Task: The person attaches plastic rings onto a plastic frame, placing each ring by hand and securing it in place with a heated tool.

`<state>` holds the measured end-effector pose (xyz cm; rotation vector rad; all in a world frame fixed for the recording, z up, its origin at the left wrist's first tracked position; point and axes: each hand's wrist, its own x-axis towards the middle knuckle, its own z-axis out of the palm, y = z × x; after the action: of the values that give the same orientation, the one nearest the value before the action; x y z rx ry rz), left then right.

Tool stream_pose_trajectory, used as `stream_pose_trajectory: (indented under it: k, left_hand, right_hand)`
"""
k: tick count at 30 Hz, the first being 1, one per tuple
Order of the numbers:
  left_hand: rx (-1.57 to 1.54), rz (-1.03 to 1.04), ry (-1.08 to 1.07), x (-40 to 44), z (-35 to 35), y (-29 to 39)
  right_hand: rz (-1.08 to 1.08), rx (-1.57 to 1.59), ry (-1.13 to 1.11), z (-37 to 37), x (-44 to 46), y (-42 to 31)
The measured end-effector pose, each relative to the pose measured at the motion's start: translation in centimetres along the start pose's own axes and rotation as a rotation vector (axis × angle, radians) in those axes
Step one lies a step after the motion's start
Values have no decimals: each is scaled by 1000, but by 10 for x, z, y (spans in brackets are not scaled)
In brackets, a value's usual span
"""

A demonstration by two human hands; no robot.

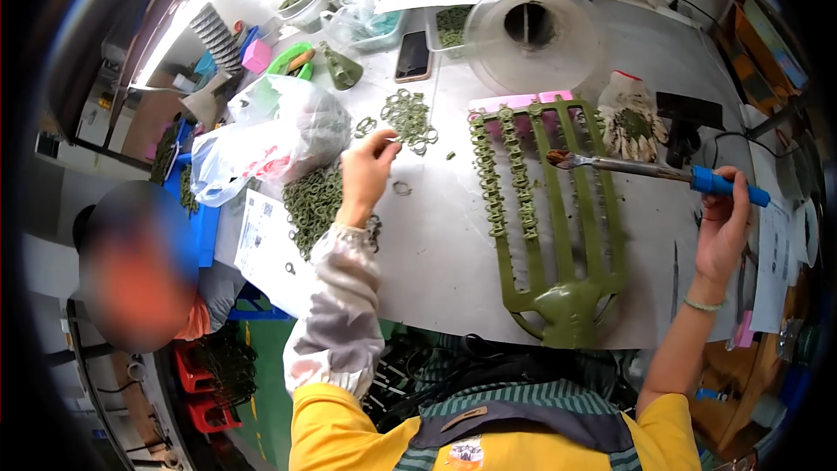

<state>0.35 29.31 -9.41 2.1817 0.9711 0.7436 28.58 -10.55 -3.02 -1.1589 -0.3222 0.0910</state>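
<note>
While the right hand (725,220) grips a blue-handled brush (632,167) by its handle, thumb and fingers closed around it, the brush's dark tip points leftward from that grip and appears over the green slotted rack (565,303). The rack lies on the grey worktable (436,266) between the two hands, its bars running away from the person and its broad base on the near side. Small green rings line its two leftmost bars, the ones closest to the left hand (364,179); the other bars look bare.

The left hand has thumb and fingers drawn close together, a narrow pinch; whether a ring sits between them cannot be told. Its fingertips are just beside a loose cluster of green rings (406,115), which spreads beyond them. A single ring (401,187) lies just right of this hand, and a larger heap of green rings (309,202) lies left of its wrist and partly behind it. A clear plastic bag (318,118) stands left of the fingers, with a smartphone (414,57) farther beyond them. Left of and beyond the right hand, past the brush's shaft, lies a stained work glove (629,118).
</note>
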Motion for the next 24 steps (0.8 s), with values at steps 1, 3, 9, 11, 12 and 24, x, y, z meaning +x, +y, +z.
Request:
stream_pose_trajectory:
  k: [1, 3, 9, 11, 12, 24]
  left_hand:
    - [-121, -1, -11, 2, -4, 12]
    - [-274, 77, -66, 1, -4, 49]
    - [-133, 484, -256, -4, 40, 151]
    - [45, 631, -170, 3, 58, 162]
    - [94, 698, -135, 8, 65, 162]
    - [231, 735, -175, 25, 96, 162]
  right_hand:
    - [-5, -7, 14, 1, 0, 0]
    - [-20, -1, 9, 2, 1, 1]
    - [-5, 58, -18, 13, 10, 13]
    - [0, 64, -29, 15, 14, 20]
    - [4, 67, -33, 15, 17, 24]
    - [33, 156, -50, 30, 23, 47]
